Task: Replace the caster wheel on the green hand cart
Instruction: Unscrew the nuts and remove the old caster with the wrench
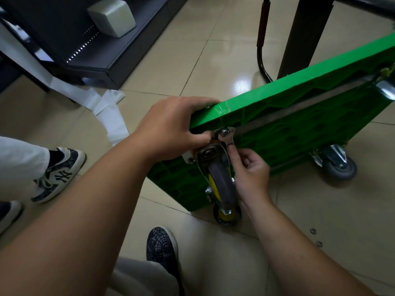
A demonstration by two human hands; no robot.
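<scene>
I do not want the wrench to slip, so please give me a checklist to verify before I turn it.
1. The wrench seated on the nut: ok, its open end sits round the nut.
2. The right hand on the wrench: ok, its fingers pinch the handle.
3. The left hand steadying the green cart: ok, it grips the upper corner.
4. Cart firm on its edge: cannot tell.
5. Other fasteners of the caster wheel plate: cannot tell, mostly hidden.
6. Small metal pieces on the floor: ok, lying apart from the cart.
</scene>
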